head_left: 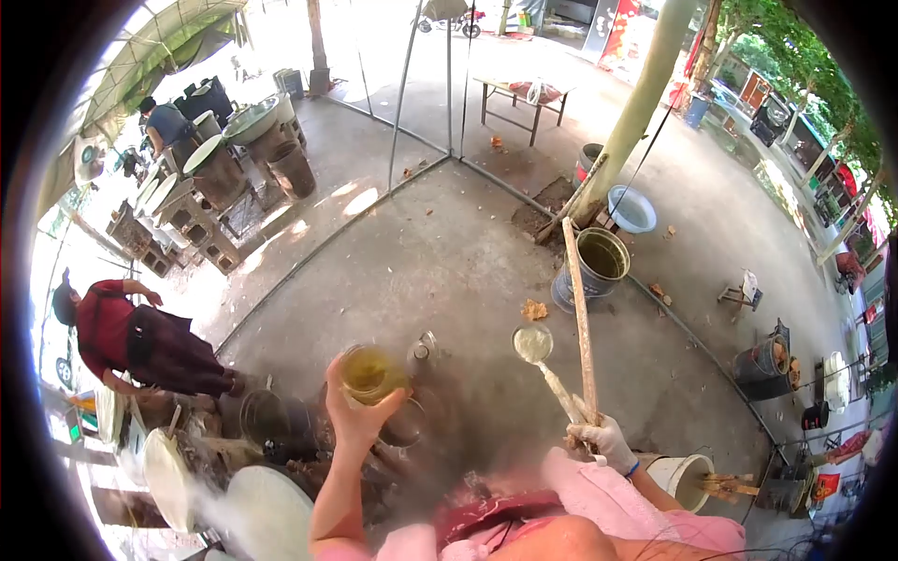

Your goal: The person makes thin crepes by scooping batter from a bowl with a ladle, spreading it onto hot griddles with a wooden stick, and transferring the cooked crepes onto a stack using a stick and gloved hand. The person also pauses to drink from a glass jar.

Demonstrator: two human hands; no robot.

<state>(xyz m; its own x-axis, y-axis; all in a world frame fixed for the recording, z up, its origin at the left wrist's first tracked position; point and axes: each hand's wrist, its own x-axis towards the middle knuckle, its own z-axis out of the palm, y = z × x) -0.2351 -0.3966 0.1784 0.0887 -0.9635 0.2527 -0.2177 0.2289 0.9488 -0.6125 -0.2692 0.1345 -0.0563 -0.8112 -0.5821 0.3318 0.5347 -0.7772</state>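
Observation:
My left hand (360,421) is bare and raised, its fingers and thumb wrapped round a clear, round container of yellow liquid (367,372). A white glove covers my right hand (606,443), which is closed on two long handles together. One is a ladle (533,343) with a round, pale bowl pointing away from me; the other is a long wooden stick (578,309) reaching up towards a leaning post. Below the yellow container is a small metal item (425,346), too blurred to name. Steam or haze partly hides the area just in front of my body.
A dark bucket (603,254) stands by the leaning post (645,103), with a pale blue basin (632,209) behind. Large round lids (271,514) are at lower left. A person in dark red (122,323) stands at left. A white bucket (690,479) holding wood lies at lower right.

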